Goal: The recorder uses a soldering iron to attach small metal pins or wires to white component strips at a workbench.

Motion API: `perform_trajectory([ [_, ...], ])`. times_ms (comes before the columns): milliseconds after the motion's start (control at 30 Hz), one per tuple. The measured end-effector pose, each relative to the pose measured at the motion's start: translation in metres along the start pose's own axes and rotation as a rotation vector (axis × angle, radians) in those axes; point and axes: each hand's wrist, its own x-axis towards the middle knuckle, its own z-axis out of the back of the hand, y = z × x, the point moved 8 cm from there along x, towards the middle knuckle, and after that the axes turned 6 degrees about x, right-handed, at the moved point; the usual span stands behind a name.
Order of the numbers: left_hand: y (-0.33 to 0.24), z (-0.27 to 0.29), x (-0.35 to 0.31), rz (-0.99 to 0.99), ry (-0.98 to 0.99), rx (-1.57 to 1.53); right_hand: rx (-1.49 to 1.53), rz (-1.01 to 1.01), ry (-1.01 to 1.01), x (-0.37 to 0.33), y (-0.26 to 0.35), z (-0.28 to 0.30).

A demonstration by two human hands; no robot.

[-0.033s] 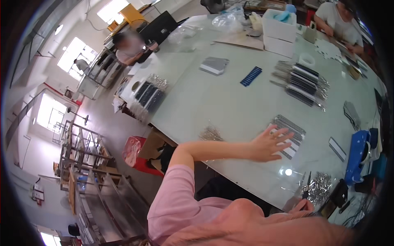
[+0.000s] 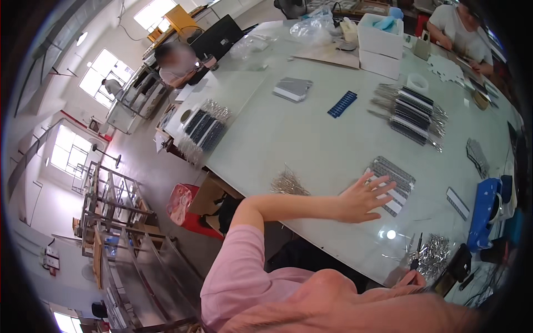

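Head view: left hand [image 2: 363,201], fingers [image 2: 384,190] wide apart, over grey strips [image 2: 402,176]

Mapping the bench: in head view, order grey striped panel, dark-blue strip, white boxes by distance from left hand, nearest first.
1. Grey striped panel: partly covered by left hand
2. Dark-blue strip: ahead, beyond the panel
3. White boxes: beyond the strip, rightward

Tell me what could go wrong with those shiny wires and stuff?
The left forearm might sweep the thin wires beside it across the table. The right hand is by a pointed tool, so a slip could poke it or scatter the silver pile. The left hand, spread by the striped strips, might nudge them askew.
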Motion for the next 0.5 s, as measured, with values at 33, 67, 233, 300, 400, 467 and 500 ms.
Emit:
perform_trajectory([
  [33, 0.001, -0.001, -0.010, 0.055, 0.061, -0.002, -0.023, -0.010, -0.027, 0.000, -0.001, 0.004],
  [67, 0.001, -0.003, -0.020, 0.104, 0.120, -0.011, -0.051, -0.019, -0.061, -0.001, -0.001, 0.006],
  [233, -0.023, -0.005, -0.047, 0.158, 0.195, -0.028, -0.034, 0.001, -0.052, 0.005, -0.011, 0.007],
  [300, -0.036, -0.004, -0.061, 0.159, 0.220, -0.065, -0.019, -0.008, -0.060, 0.005, -0.009, 0.007],
  [400, -0.056, 0.006, -0.086, 0.205, 0.271, -0.137, -0.016, -0.020, -0.046, 0.007, -0.007, 0.006],
  [467, -0.067, 0.010, -0.098, 0.229, 0.259, -0.153, -0.029, -0.018, -0.026, 0.008, -0.003, 0.005],
  [500, -0.070, 0.013, -0.101, 0.251, 0.245, -0.170, -0.064, -0.037, -0.015, 0.009, -0.002, 0.005],
])
